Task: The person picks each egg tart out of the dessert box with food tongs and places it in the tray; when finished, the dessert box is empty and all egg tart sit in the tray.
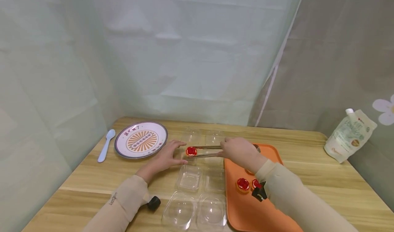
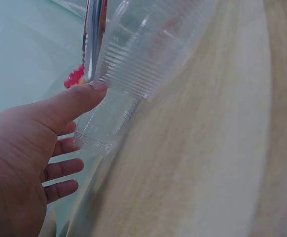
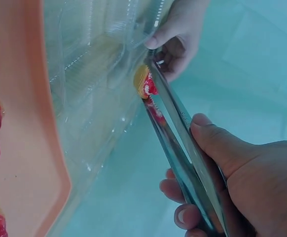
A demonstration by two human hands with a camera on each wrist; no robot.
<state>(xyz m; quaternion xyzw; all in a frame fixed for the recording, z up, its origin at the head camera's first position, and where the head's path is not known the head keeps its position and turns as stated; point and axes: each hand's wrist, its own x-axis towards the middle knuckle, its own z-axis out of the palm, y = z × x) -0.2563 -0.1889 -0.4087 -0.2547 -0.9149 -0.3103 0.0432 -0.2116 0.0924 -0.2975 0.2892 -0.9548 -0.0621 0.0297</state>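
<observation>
My right hand [image 1: 241, 152] grips metal tongs [image 3: 174, 106], whose tips hold a small tart [image 1: 191, 151] with a red topping and white cream. The tart is over the far end of a clear plastic clamshell box [image 1: 191, 135]; whether it touches the bottom I cannot tell. My left hand [image 1: 164, 156] is beside this box, thumb and fingers spread apart. In the left wrist view its thumb [image 2: 84, 98] touches the clear plastic edge, close to the tong tips. More red-topped tarts [image 1: 243, 184] lie on an orange tray [image 1: 235, 211], partly hidden by the right forearm.
Nearer me stands another clear box [image 1: 188, 179] with its domed lids [image 1: 180, 211] folded open toward me. A patterned plate [image 1: 158, 146] and a light blue spoon [image 1: 105, 150] lie at the left. A white pouch [image 1: 351, 136] stands at the far right.
</observation>
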